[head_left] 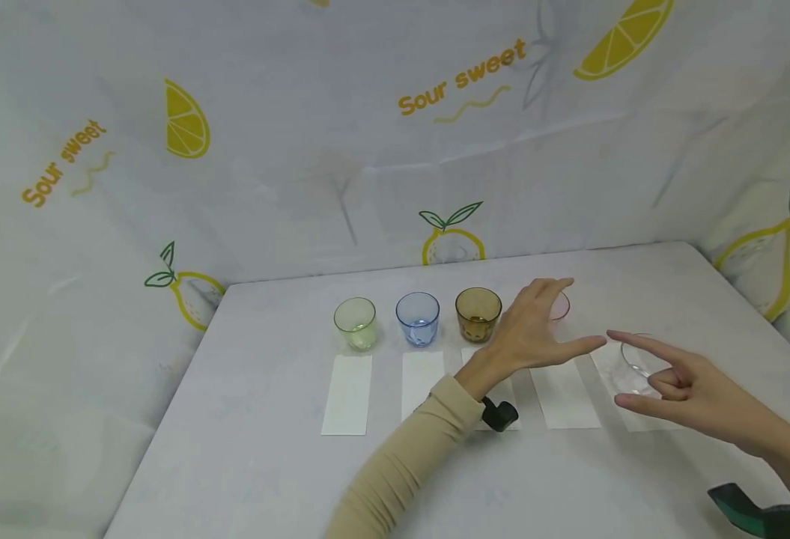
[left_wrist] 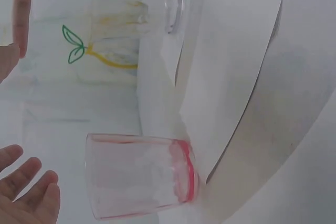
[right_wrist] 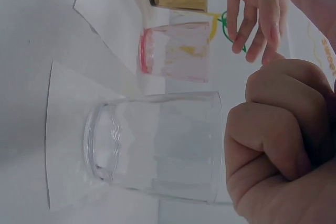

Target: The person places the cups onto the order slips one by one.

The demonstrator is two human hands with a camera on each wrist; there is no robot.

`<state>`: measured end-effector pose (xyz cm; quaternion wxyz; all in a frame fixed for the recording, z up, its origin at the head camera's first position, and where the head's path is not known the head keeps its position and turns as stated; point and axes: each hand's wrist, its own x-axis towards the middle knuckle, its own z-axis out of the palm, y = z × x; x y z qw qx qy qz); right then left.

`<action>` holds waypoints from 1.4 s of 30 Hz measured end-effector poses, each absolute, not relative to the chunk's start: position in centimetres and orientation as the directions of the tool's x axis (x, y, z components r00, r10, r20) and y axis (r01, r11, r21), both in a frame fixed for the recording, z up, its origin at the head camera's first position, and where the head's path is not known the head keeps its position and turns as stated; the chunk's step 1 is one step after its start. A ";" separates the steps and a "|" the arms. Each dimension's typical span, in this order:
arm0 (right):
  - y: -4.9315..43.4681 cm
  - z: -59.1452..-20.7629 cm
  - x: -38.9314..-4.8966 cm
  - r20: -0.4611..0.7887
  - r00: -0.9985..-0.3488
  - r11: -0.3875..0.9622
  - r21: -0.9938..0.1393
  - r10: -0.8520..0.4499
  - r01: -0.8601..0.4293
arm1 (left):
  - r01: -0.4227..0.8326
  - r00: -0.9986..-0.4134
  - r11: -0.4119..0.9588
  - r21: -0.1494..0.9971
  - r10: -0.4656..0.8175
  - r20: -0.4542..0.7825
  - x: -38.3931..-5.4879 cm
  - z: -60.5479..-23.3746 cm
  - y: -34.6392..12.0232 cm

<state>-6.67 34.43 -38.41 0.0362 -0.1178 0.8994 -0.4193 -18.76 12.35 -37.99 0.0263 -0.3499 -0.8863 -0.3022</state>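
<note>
Above the table, my left hand [head_left: 536, 329] is held with fingers spread beside a pink-tinted glass [left_wrist: 139, 177], partly hidden behind it in the head view. My right hand [head_left: 701, 389] has its index finger and thumb stretched apart near a clear glass [right_wrist: 163, 145], while its other fingers are curled in. That clear glass stands upright on a white paper strip. Left thumb tip and right index tip come very close; whether they touch I cannot tell. Neither hand holds anything.
A green glass [head_left: 356, 326], a blue glass [head_left: 418, 320] and a brown glass [head_left: 478, 318] stand upright in a row to the left. White paper strips [head_left: 347, 397] lie before the glasses. A lemon-printed cloth [head_left: 287, 150] hangs behind the table [head_left: 246, 449].
</note>
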 end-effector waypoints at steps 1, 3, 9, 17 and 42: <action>34.2 -38.4 -6.7 0.036 -0.966 0.611 -0.768 -0.255 -0.190 | 0.641 -0.750 0.568 0.516 0.606 0.265 -19.0 -38.0 12.2; 33.7 -38.4 -6.7 0.035 -0.959 0.584 -0.787 -0.280 -0.200 | 0.648 -0.746 0.565 0.512 0.606 0.275 -19.4 -37.9 11.9; 32.6 -39.2 -6.9 0.017 -0.951 0.542 -0.818 -0.308 -0.190 | 0.647 -0.748 0.570 0.507 0.603 0.277 -20.8 -37.7 11.3; 31.0 -40.0 -7.1 -0.020 -0.957 0.556 -0.817 -0.288 -0.150 | 0.622 -0.770 0.610 0.490 0.588 0.247 -22.5 -38.3 10.8; 29.6 -43.5 -8.1 -0.094 -0.969 0.632 -0.772 -0.230 -0.075 | 0.584 -0.805 0.702 0.408 0.567 0.177 -23.8 -39.9 10.9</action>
